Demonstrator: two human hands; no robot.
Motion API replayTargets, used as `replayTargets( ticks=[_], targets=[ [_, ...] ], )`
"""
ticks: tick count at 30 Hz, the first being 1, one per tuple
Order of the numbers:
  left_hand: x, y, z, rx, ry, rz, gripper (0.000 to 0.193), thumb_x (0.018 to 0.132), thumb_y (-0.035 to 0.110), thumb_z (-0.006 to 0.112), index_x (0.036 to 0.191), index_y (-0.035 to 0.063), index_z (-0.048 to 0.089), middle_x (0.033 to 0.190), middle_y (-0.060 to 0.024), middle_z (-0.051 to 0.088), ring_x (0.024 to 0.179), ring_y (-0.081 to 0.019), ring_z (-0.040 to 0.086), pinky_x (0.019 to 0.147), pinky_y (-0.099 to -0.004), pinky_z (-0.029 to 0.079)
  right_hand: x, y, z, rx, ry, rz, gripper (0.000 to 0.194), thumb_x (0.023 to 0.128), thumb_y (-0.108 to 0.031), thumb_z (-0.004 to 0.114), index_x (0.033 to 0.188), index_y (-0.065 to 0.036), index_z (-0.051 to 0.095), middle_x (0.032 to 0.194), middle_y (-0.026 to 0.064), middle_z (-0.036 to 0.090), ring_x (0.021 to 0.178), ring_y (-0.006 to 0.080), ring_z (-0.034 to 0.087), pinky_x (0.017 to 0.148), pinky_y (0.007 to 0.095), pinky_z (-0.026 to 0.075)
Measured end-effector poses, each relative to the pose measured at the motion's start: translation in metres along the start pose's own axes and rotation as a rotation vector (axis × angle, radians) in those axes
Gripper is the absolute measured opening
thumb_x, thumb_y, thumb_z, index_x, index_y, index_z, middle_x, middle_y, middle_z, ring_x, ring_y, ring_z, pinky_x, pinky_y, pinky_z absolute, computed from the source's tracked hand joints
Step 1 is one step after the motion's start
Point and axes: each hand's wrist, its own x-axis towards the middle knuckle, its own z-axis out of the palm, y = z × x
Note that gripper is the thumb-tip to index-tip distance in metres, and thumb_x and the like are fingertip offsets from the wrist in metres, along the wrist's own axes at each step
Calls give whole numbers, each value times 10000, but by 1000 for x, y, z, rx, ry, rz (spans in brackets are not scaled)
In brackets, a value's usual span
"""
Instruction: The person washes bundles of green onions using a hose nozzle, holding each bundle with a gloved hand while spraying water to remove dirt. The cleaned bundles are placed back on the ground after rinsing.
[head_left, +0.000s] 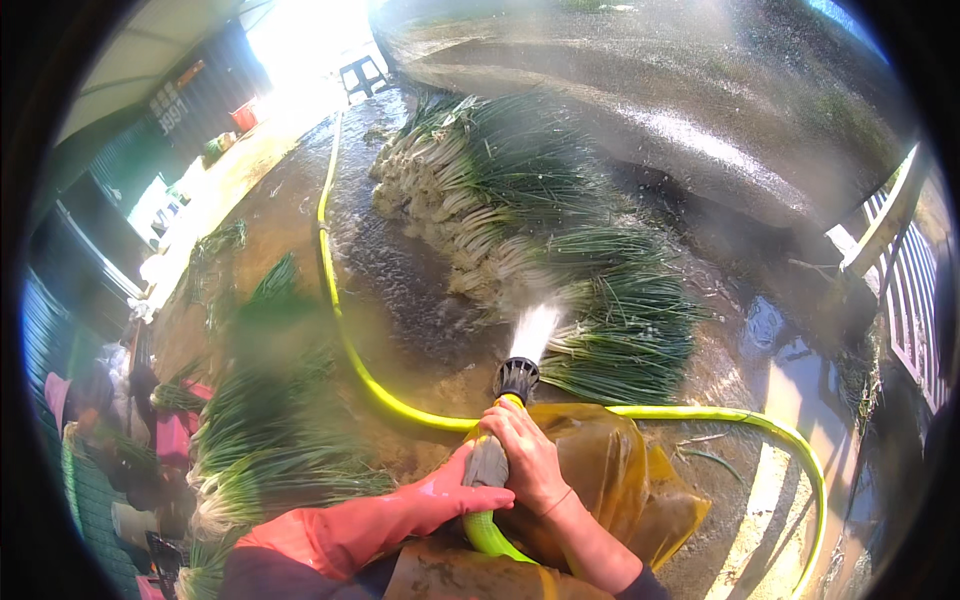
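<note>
My left hand (457, 491), in a red rubber glove, grips a yellow-green hose (489, 534) behind its nozzle. Just ahead of it, my bare right hand (523, 454) is wrapped around the neck of the black spray nozzle (517, 377). A white water jet (537, 330) shoots forward from the nozzle onto a long heap of green onions (525, 195). Their pale, partly muddy root ends (427, 202) face left and their green leaves spread right. An amber-brown waterproof apron (600, 457) hangs below my hands and hides part of the hose.
A second pile of green onions (277, 427) lies at the left. The yellow hose line (335, 300) crosses the wet floor and loops to the right. A dark stool (363, 77) stands at the far end. At right is a white slatted rack (909, 300). Pink containers (174, 435) are at left.
</note>
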Motion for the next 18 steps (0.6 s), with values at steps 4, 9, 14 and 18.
replayTargets(
  ticks=[4, 9, 14, 18],
  targets=[
    [-5, 3, -1, 57, 96, 31, 763, 914, 168, 785, 1502, 33, 318, 1227, -136, 648, 1096, -203, 659, 992, -378, 507, 10, 3, 8, 84, 3, -81, 384, 798, 1, 645, 1170, -69, 586, 1257, 118, 628, 1336, 373, 542, 1121, 459, 460],
    [-8, 13, 4, -80, -84, -55, 754, 923, 194, 772, 1508, 33, 324, 1247, -126, 649, 1139, -186, 641, 1009, -360, 488, -5, 1, -3, -11, -65, 32, 375, 807, -15, 649, 1173, -77, 596, 1254, 108, 639, 1326, 359, 557, 1102, 450, 473],
    [1, 11, 2, 34, -49, 21, 812, 915, 210, 783, 1516, 8, 277, 1207, -120, 648, 1124, -184, 644, 1002, -366, 503, -1, 7, -7, -71, -7, -31, 417, 774, -89, 737, 1169, -110, 604, 1231, 87, 656, 1299, 337, 589, 1049, 431, 517],
    [3, -4, -4, 116, 42, 56, 1189, 839, 454, 833, 1618, -35, 79, 1535, -210, 423, 1429, -256, 442, 1185, -399, 358, 17, 6, -1, 62, -66, -74, 401, 797, -43, 697, 1181, -95, 594, 1251, 95, 634, 1334, 350, 551, 1082, 441, 490]
  ],
)
